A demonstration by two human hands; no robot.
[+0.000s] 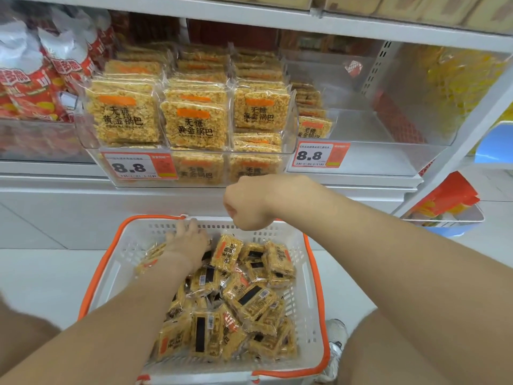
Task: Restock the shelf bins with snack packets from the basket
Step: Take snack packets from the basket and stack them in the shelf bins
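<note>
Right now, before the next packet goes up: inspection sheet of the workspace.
Surface: pale floor, the basket stands on it.
Job's things: white basket with an orange rim, heaped with snack packets; middle bin full; right bin mostly bare, a few packets along its left side.
Clutter: red packets in the bin to the left; blue tub of orange packs at right.
Hands: left hand flat on packets in the basket, fingers straight; right hand above the basket's far rim, fingers curled out of sight, so cannot tell if it holds anything.
Cables: nothing seen.
Surroundings: shop shelving; price tags reading 8.8.
</note>
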